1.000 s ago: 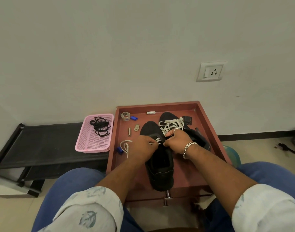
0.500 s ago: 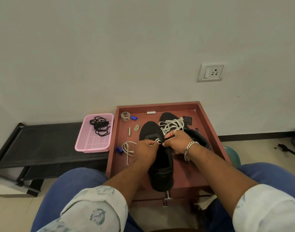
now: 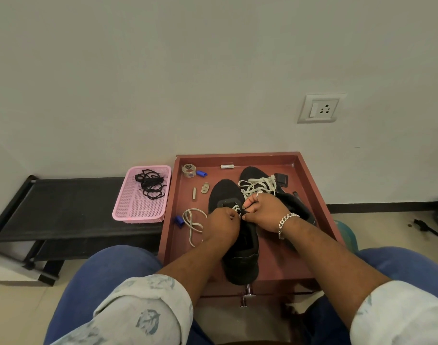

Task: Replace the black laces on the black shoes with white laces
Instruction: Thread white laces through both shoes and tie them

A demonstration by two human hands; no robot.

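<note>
- Tray (image 3: 310, 185), red-brown and walled, holds both black shoes and small clutter.
- Near shoe (image 3: 240, 260) lies toe toward the wall, with white lace (image 3: 236, 209) threaded across its lowest eyelets.
- Far shoe (image 3: 252, 174), behind it, is already laced in white.
- Pink basket (image 3: 140, 212) left of the tray holds the black laces (image 3: 150, 184).
- Right hand (image 3: 265, 211), fingers curled, pinches the lace at the near shoe's throat.
- Left hand (image 3: 221, 225), also curled, pinches the same lace; its loose end (image 3: 191, 224) loops beside it.
</note>
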